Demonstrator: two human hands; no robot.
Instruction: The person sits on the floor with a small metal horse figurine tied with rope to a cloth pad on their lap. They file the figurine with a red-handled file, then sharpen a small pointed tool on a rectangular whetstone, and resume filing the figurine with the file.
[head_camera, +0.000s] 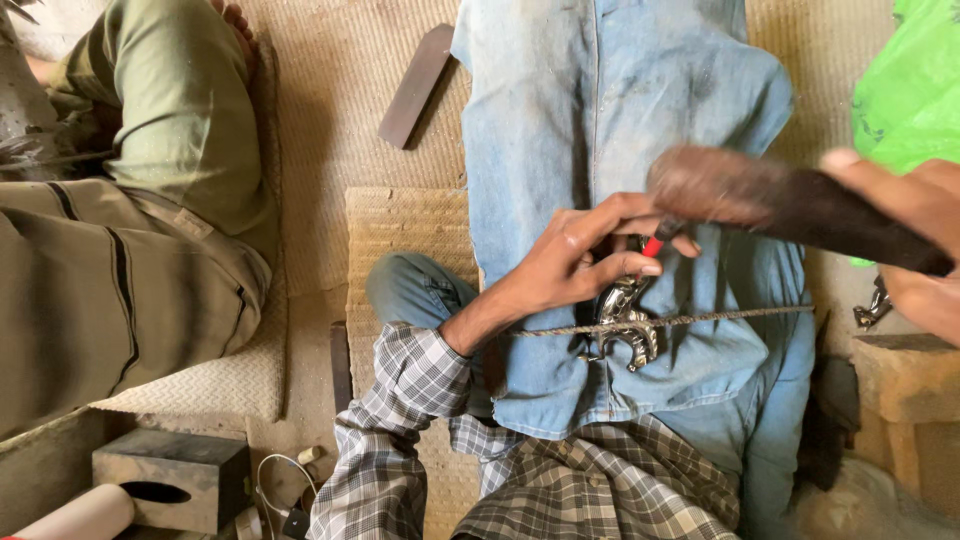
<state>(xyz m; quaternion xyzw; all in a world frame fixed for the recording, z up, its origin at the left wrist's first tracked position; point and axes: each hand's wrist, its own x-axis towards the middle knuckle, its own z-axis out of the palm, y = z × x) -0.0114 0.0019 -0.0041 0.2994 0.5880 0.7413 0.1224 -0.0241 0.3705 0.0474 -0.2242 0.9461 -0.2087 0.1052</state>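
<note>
Seen from above, over a lap spread with a faded blue denim cloth (600, 120). Left hand (575, 262) closed in a pinch around a thin red-handled tool (653, 246), tip pressed down onto a small silver metal piece (624, 318). Metal piece shiny, cast in an ornate curved shape with hooked ends, lying on the denim at the middle of the lap. A taut twisted cord (700, 320) stretched across the cloth, crossing right over the metal piece and pinning it. Right hand (925, 240) at the frame's right edge, gripping the dark handle of a wooden mallet (770, 195); mallet head brown, blurred, raised just above the red tool's top end. Grey checked shirt sleeve (390, 430) running up the left forearm.

To the left, another person's legs in olive trousers (120, 250) on a woven straw mat (330, 110). A flat dark bar (415, 85) lying on the mat near the denim. Bright green plastic bag (910, 85) at upper right. Small dark block (170, 480) with a slot at lower left.
</note>
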